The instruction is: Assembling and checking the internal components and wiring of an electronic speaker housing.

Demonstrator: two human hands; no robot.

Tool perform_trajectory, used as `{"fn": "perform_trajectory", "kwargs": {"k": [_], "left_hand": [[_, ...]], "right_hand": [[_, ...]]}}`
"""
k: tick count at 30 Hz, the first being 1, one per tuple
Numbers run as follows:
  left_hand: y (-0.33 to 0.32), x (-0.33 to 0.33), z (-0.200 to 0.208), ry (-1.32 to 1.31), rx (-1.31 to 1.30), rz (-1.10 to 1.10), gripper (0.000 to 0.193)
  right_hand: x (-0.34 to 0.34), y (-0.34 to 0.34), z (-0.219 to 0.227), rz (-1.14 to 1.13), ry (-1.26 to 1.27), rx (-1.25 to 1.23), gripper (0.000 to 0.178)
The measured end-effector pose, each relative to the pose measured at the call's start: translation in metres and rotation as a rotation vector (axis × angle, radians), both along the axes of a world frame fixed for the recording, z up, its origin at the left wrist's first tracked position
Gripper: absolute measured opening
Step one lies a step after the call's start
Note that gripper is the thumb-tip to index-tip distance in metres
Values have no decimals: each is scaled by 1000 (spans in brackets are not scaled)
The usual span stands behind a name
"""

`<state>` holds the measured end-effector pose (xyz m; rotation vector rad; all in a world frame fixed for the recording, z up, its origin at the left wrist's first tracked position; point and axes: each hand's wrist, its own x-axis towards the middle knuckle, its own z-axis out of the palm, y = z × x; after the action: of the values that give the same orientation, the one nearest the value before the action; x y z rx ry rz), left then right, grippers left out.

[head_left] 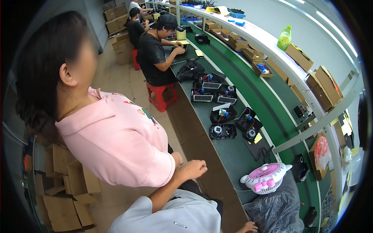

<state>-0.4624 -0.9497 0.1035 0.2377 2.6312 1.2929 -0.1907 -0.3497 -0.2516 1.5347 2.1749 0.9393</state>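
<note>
My left hand (194,169) is held in front of my body, above the gap beside the bench, its fingers loosely curled in and nothing visible in them. Close to it is the hand (177,158) of a person in a pink shirt (120,136), who stands at my left. At the lower edge, my right hand (250,226) rests by the bench edge, fingers stretched and partly cut off by the frame. Beside it lies a dark plastic bag (278,209). A white and pink cartoon-shaped fan (267,178) stands just beyond the bag.
Open black plastic housings (223,131) with wires and blue parts sit along the bench (229,163). A green conveyor belt (268,116) runs alongside. Seated workers (153,54) are farther off. Cardboard boxes (64,211) lie on the floor; a shelf (268,37) holds a green bottle (284,38).
</note>
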Motion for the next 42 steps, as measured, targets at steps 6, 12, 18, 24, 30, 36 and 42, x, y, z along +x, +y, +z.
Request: {"fn": "perform_trajectory", "kwargs": {"k": [6,12,18,24,30,36,42], "left_hand": [[-27,-1,16,-214,131,44,32],[-31,4,11,-234,231,3,29],[23,34,4,-164,-101,-241,33],[82,78,-5,-316,-19,-833,34],[76,68,-2,-269,-470,-611,38],[70,69,-13,-283,-253,-604,38],[75,63,4,-301,-270,-654,37]], "right_hand": [[-3,-1,6,32,492,-193,53],[-4,-4,1,120,-1,126,53],[-7,-9,1,141,51,38,49],[-4,-6,2,197,35,52,46],[2,-19,7,357,300,-199,46],[-20,10,1,92,1037,-116,54],[-23,-6,50,-147,278,-255,62]]}}
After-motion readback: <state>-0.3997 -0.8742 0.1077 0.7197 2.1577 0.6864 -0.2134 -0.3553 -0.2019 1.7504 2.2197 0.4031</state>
